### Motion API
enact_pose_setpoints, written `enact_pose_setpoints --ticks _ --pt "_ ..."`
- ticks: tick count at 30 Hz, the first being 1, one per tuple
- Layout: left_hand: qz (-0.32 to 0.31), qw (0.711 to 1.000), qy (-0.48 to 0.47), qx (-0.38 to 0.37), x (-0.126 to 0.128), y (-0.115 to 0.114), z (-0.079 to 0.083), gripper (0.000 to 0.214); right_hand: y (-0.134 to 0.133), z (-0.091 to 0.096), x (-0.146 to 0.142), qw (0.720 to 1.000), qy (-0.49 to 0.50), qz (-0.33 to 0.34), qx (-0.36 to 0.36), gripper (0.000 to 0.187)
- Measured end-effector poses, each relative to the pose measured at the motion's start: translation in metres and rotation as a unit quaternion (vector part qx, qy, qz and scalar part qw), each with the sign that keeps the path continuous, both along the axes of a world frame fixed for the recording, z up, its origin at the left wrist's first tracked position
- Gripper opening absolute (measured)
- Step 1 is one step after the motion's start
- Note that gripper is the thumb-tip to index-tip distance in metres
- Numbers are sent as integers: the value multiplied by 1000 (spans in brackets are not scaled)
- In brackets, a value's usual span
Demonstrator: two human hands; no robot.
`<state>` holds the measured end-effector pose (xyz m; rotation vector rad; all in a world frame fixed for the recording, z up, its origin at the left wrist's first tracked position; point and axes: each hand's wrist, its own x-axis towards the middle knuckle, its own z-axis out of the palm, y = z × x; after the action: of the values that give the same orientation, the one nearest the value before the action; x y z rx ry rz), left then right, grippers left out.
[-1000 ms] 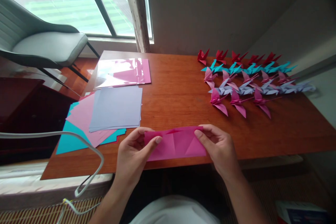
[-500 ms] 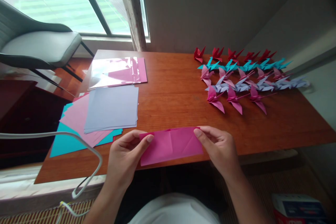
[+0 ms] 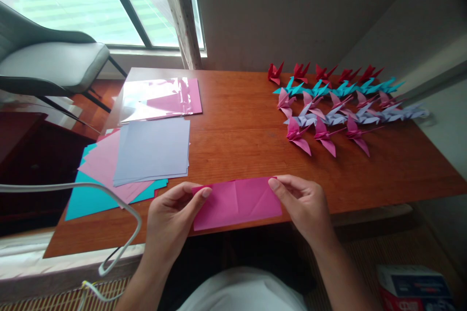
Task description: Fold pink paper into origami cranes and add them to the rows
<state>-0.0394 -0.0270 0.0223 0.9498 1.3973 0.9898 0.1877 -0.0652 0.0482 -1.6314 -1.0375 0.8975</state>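
A magenta sheet of origami paper, folded into a long rectangle with crease lines across it, is stretched between my hands over the table's front edge. My left hand pinches its upper left corner, thumb on the near face. At the upper right corner my right hand grips it the same way. The fingers behind the paper are partly hidden. Beyond my right hand stand several folded paper cranes in rows: magenta, pale lilac, light pink, turquoise and red.
Left on the wooden table lie pale lilac sheets over pink and turquoise sheets. A clear-wrapped paper pack lies behind them. A white cable loops at the front left. A chair stands by the window.
The paper and both hands hold nearly the same pose. The far edges of the folded sheet look closer together. The whole view has shifted slightly.
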Motion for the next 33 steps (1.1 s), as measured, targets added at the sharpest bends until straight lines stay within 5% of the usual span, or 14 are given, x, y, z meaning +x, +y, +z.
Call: enact_pose_setpoints --ticks 15,22,33 --pt "13 1000 0 -4 5 -1 7 28 -1 -3 6 1000 -22 21 -6 24" --pt "-98 995 -28 20 3 1 19 19 -4 -3 10 999 -27 -18 -17 23" --pt "-96 995 14 34 3 -1 21 14 -8 -5 13 997 -52 -46 -18 22"
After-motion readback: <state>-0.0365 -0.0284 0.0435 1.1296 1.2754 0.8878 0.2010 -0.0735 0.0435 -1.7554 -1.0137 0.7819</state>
